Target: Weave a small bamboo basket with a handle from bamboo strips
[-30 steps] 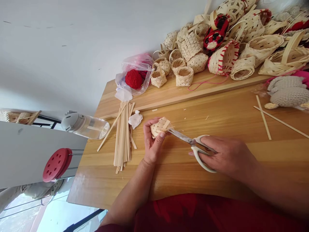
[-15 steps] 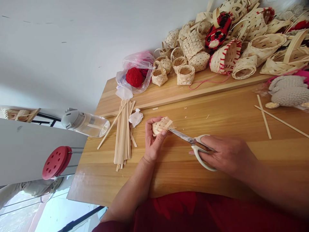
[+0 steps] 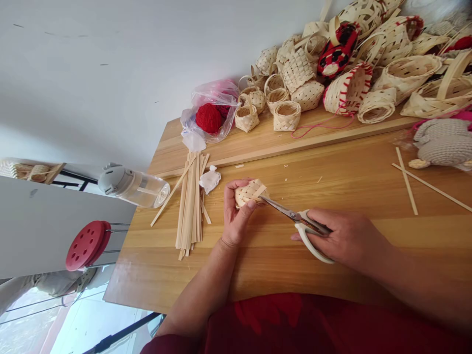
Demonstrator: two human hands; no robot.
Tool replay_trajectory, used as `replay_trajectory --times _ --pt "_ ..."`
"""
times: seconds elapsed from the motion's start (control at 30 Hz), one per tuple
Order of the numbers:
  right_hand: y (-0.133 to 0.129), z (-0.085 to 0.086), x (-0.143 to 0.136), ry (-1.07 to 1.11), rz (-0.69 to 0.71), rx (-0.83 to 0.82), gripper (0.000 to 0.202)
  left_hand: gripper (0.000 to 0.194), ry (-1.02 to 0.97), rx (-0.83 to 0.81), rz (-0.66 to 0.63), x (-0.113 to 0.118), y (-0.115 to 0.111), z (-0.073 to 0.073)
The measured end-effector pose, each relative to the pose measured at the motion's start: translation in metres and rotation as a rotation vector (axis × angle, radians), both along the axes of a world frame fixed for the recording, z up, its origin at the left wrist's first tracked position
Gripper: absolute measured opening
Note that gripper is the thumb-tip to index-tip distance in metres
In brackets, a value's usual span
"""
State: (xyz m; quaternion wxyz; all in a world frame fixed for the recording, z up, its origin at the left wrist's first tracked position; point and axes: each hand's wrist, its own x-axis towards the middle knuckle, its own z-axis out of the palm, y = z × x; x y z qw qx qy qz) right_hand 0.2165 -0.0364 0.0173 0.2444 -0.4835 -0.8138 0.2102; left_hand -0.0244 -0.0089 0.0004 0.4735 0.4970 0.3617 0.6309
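A small woven piece (image 3: 249,193) of pale strips is gripped by my left hand (image 3: 236,216), with the thumb across its near side. My right hand (image 3: 342,233) has its fingers through the white handles of a pair of scissors (image 3: 294,215). The blades point left, nearly together, and their tips touch the right side of the woven piece beside a loose strip end. Left of my left hand lie a bundle of flat wooden strips (image 3: 190,206) and a crumpled white scrap (image 3: 210,180).
Many woven baskets (image 3: 286,115) crowd the table's back right. A plastic bag with red yarn (image 3: 208,118) sits at the back left. A clear bottle (image 3: 140,187) lies by the left edge, near red stools (image 3: 86,246). A grey crocheted item (image 3: 442,142) is at right.
The scissor handles have come closer together, and the blades look more closed. The whole view has shifted slightly, so things appear a little further right. Both hands keep their holds.
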Motion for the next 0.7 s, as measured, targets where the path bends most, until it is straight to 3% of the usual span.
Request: replay_trajectory --times 0.13,0.37,0.57,0.7 --pt "0.0003 0.0056 0.0015 -0.009 -0.014 0.018 0.04 0.043 0.066 0.045 0.049 -0.0001 -0.0001 0.001" --pt "0.0001 0.007 0.0043 -0.028 -0.003 -0.017 0.04 0.04 0.201 0.129 0.029 -0.0016 -0.0023 0.0039" --pt "0.0032 0.0015 0.0077 -0.065 0.07 0.207 0.038 0.042 0.215 0.113 -0.034 -0.0045 0.0012 0.0036" --pt "0.004 -0.0008 0.0086 -0.108 0.074 0.262 0.034 0.04 0.25 0.11 -0.107 -0.0079 0.003 0.0086"
